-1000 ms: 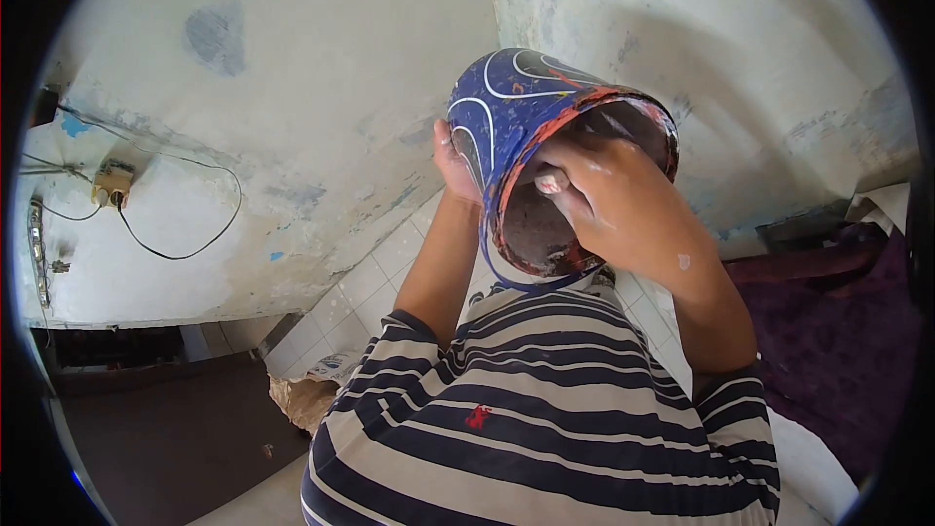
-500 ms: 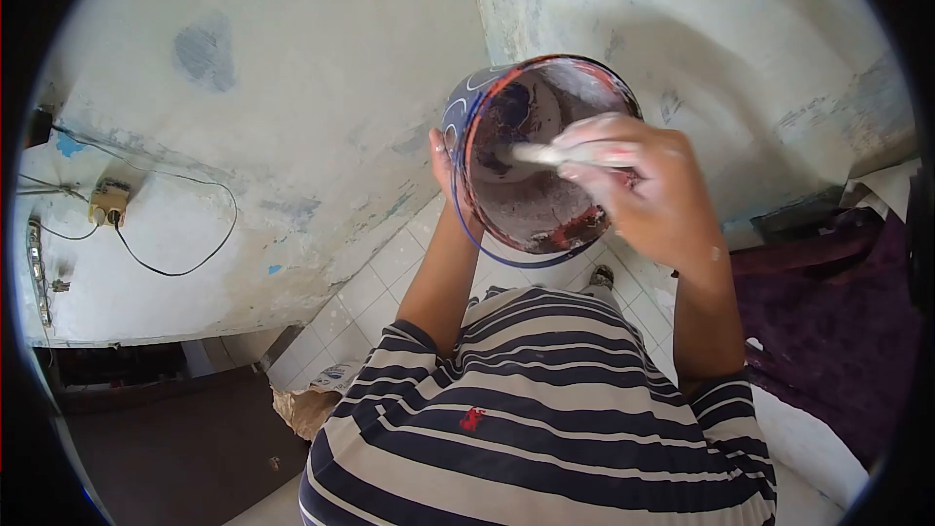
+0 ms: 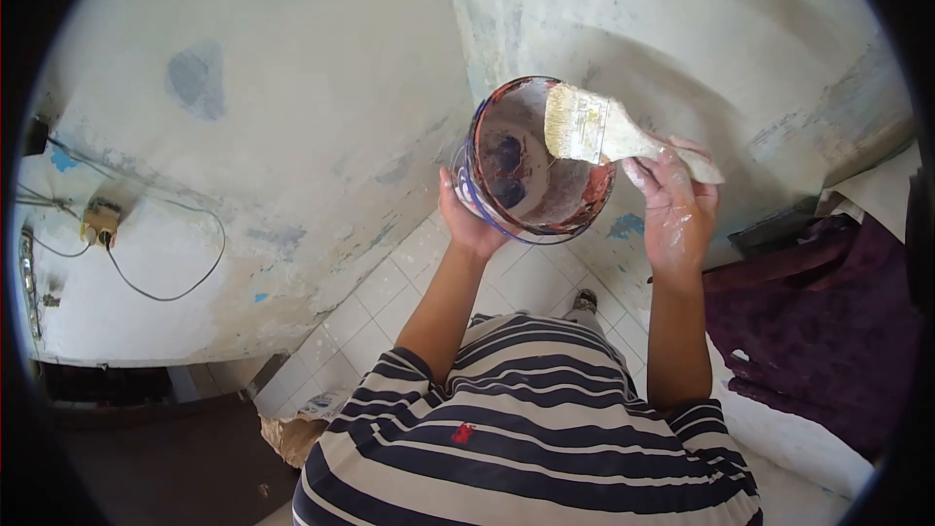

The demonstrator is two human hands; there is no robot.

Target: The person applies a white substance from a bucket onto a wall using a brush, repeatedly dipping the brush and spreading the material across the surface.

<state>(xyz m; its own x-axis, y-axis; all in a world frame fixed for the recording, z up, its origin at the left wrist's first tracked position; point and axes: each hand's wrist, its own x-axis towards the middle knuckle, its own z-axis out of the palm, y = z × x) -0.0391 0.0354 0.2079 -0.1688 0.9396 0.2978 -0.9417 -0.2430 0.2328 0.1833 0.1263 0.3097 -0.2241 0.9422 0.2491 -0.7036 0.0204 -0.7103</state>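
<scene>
A round paint bucket (image 3: pixel 575 197), tilted so its stained inside shows, is held up by my left hand (image 3: pixel 474 219), whose fingers wrap its lower left side and are partly hidden behind it. Dark and reddish smears mark its rim and inner wall. My right hand (image 3: pixel 677 205), spotted with white paint, grips the pale handle of a wide paintbrush (image 3: pixel 589 127). The brush lies across the upper right of the bucket's opening, its yellowish-white bristles pointing left.
Patchy pale walls (image 3: pixel 321 68) meet in a corner behind the bucket. An outlet (image 3: pixel 100 221) with cables is at left, above a dark brown surface (image 3: pixel 175 468). Purple cloth (image 3: pixel 828 331) hangs at right. Below are floor tiles (image 3: pixel 365 317) and a crumpled bag (image 3: pixel 292 433).
The brush has come out of the bucket's inside and moved up and right with my right hand, its bristles now plainly visible. The bucket appears slightly lower and smaller.
</scene>
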